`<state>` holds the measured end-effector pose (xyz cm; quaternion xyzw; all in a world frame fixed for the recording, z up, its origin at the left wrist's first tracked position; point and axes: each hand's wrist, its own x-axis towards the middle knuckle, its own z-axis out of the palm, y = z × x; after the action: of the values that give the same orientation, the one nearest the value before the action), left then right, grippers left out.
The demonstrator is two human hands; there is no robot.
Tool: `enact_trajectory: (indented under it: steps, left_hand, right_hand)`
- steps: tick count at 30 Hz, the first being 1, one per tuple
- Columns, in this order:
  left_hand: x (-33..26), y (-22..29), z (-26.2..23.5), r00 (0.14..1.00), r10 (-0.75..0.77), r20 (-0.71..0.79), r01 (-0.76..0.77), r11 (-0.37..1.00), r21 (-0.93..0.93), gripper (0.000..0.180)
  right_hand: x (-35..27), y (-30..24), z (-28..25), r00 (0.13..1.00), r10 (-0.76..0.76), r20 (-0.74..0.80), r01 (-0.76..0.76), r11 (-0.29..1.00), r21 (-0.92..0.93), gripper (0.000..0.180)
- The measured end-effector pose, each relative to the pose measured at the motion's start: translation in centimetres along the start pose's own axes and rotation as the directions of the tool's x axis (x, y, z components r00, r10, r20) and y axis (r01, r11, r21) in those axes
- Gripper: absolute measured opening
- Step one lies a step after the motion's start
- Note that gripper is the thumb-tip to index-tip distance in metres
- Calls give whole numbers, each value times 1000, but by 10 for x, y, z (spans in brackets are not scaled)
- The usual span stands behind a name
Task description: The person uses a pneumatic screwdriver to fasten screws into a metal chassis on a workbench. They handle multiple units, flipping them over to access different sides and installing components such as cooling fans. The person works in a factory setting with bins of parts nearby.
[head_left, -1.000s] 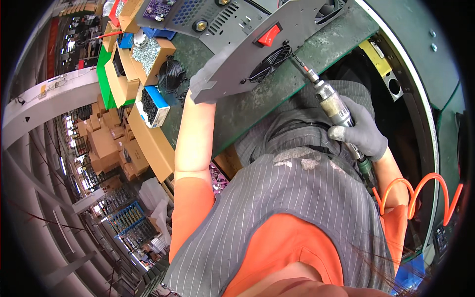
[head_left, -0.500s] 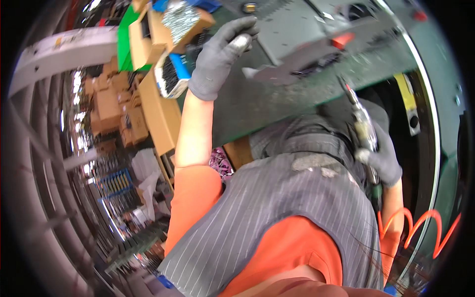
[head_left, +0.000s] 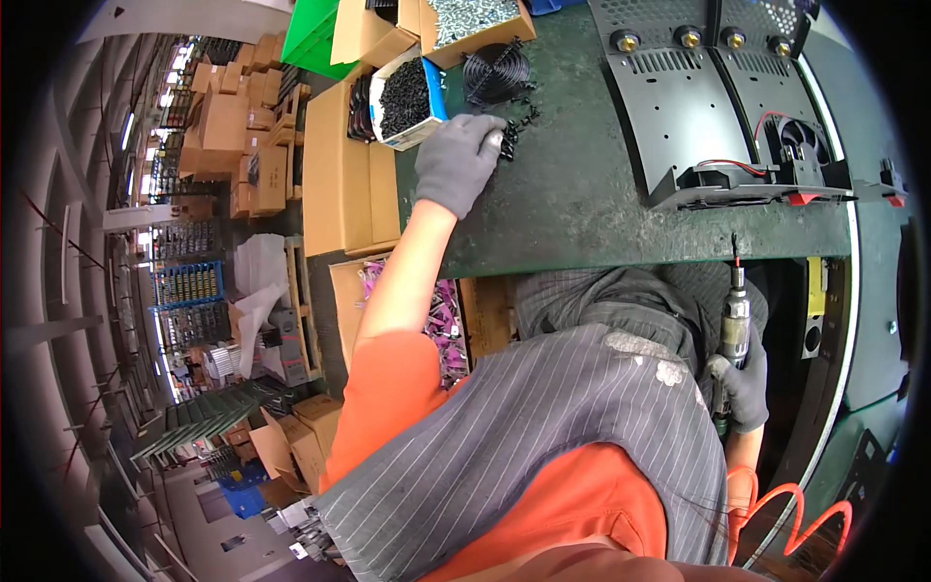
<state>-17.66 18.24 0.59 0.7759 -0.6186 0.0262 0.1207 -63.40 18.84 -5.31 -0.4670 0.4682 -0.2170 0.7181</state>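
Note:
My left hand (head_left: 458, 165), in a grey glove, is over the green-topped bench, thumb and fingers closed together beside a small pile of black screws (head_left: 511, 138). Whatever sits between those fingertips is hidden. A round black fan guard (head_left: 497, 76) lies just beyond the pile. Gloved the same way, my right hand (head_left: 745, 388) grips an air screwdriver (head_left: 736, 325) upright in front of the bench edge, with a small dark piece at its bit tip. Farther right on the bench rests a grey metal chassis (head_left: 684, 121) with a black fan (head_left: 800, 144) and red wires.
A blue-and-white box of black screws (head_left: 405, 102) stands left of the fan guard, near a carton of silver screws (head_left: 470, 21) and a green bin (head_left: 318, 34). An orange coiled hose (head_left: 795, 514) hangs at lower right. Pink-and-white packets (head_left: 448, 335) fill a box below.
My left hand has come down toward the bench beside the black screws. The screwdriver has turned more upright in my right hand. The view has shifted, showing more of the bench.

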Motion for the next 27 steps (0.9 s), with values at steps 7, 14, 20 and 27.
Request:
enact_trajectory:
  steps: [7, 14, 20, 27]
  left_hand:
    - [24, -4, 11, 999, -42, 30, 40, 997, 70, 29]
    - [32, -2, 13, 988, -122, 92, 112, 988, 105, 24]
    - [23, -3, 12, 962, -72, -262, 5, 969, -248, 25]
    - [-34, 75, 9, 901, 108, 420, 422, 7, -907, 30]
  right_hand:
    - [-2, 7, 5, 999, 18, -35, -17, 1000, 9, 69]
    - [-5, -1, 15, 996, -37, -77, 36, 999, -14, 62]
    - [-13, -29, 29, 994, -36, 102, 45, 995, -89, 71]
    - [9, -93, 79, 929, 81, 360, -12, 982, -190, 73]
